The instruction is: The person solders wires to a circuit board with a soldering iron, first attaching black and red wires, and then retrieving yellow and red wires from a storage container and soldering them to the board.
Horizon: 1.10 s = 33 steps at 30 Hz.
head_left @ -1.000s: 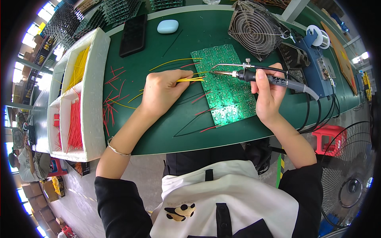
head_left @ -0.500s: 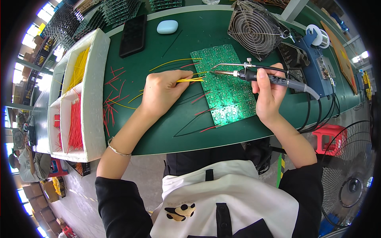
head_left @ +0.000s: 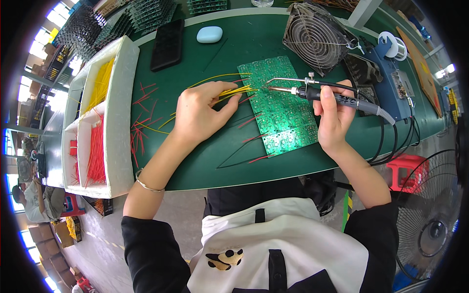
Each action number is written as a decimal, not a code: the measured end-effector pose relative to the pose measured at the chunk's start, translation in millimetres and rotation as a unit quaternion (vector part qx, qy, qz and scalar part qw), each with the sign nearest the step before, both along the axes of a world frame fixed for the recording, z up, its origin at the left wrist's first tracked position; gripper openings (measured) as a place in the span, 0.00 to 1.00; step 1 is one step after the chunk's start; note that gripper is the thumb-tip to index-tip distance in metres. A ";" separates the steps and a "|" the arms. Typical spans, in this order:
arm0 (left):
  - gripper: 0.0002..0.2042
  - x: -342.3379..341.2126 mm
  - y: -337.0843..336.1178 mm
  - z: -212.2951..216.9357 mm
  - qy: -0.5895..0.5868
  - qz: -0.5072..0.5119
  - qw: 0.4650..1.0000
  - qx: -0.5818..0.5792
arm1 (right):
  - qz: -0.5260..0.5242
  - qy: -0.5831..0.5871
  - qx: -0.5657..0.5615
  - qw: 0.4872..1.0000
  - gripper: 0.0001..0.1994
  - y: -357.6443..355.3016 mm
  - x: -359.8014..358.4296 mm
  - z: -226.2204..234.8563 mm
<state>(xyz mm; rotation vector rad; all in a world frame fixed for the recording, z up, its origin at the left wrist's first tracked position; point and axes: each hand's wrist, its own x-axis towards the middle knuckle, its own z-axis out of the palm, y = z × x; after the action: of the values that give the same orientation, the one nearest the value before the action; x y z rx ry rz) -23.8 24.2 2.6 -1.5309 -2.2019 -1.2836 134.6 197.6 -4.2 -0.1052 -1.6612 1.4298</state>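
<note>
Holding yellow wires in my left hand and the iron in my right hand, I see remotely its tip over the board, central on the surface; best, I judge, to steady those wires and approach gently.

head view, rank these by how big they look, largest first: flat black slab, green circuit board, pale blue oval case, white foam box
Largest to smallest, as they look here:
1. white foam box
2. green circuit board
3. flat black slab
4. pale blue oval case
</note>
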 end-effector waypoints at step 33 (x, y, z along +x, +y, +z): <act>0.02 21.6 -8.8 -3.4 -0.246 -0.042 0.966 -0.073 | -0.079 0.018 -0.070 0.994 0.05 -36.9 33.7 0.7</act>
<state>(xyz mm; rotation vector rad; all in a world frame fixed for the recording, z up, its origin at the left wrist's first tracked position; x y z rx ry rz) -2.2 15.4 -0.8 -1.4939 -2.5993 -1.7163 168.3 160.7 -3.5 -0.2827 -1.4880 1.4186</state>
